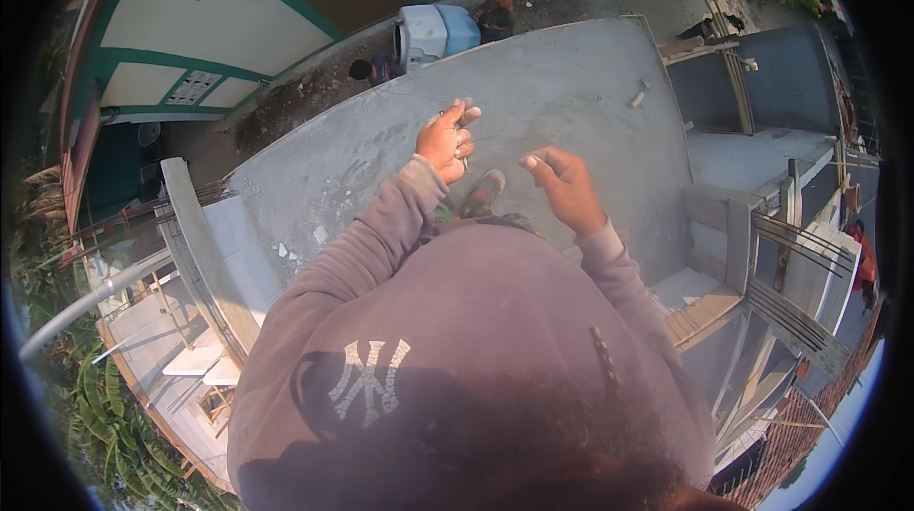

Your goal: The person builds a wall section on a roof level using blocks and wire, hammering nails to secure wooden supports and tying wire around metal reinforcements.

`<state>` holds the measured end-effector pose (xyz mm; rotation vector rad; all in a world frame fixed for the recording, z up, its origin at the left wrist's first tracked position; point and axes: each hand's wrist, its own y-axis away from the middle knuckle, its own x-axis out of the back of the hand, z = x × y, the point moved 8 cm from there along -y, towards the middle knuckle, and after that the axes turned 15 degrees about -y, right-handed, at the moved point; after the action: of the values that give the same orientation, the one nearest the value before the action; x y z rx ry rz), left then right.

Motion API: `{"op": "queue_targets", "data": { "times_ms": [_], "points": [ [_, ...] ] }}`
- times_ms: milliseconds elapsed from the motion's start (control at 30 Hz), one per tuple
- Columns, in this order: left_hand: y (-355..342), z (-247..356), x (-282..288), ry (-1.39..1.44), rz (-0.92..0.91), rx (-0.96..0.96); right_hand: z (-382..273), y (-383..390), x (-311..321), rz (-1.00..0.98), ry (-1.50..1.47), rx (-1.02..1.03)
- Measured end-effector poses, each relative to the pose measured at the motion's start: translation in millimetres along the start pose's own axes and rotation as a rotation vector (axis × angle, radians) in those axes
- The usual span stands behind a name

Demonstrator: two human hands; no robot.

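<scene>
Bright sunlight shines while fisheye edges bend.

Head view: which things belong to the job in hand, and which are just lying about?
Seemingly with the job:
thin piece, held in the left hand
right hand, curled; whether it holds anything is unclear

Seemingly lying about:
white fragments on the grey slab
small pale piece, farther right
blue container beyond the slab

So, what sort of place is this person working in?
Probably an outdoor building site: there's a bare concrete slab underfoot, with rough wooden boards and exposed metal rods off to the right.
</scene>
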<state>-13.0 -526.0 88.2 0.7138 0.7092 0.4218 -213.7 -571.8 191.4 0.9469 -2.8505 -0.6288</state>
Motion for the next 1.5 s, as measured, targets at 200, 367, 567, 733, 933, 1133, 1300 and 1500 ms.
{"op": "queue_targets", "data": {
  "times_ms": [200, 367, 567, 733, 933, 1133, 1300, 1500],
  "points": [
    [8, -35, 52, 0.157, 0.006, 0.111, 24, -35, -28, -0.157, -0.124, -0.195],
    [12, -37, 67, 0.179, -0.027, 0.129, 57, -52, -68, -0.426, -0.304, -0.537],
    [0, -40, 128, 0.121, 0.139, 0.184, 66, -88, -90, -0.268, -0.189, -0.483],
    [-6, -67, 215, 0.129, 0.371, 0.203, 62, -133, -78, -0.209, 0.255, -0.106],
    [33, -47, 272, 0.295, 0.557, 0.137, 148, -167, 2, -0.189, 0.356, -0.210],
    [90, -50, 308, 0.374, 0.622, 0.065, 107, -180, -14, -0.269, 0.204, -0.347],
    [92, -44, 263, 0.152, 0.686, -0.086, 81, -177, -124, -0.760, -0.048, -0.643],
    [83, -55, 234, -0.343, 1.236, -0.334, -15, -172, -225, -1.046, -0.319, -0.730]
  ]
}}
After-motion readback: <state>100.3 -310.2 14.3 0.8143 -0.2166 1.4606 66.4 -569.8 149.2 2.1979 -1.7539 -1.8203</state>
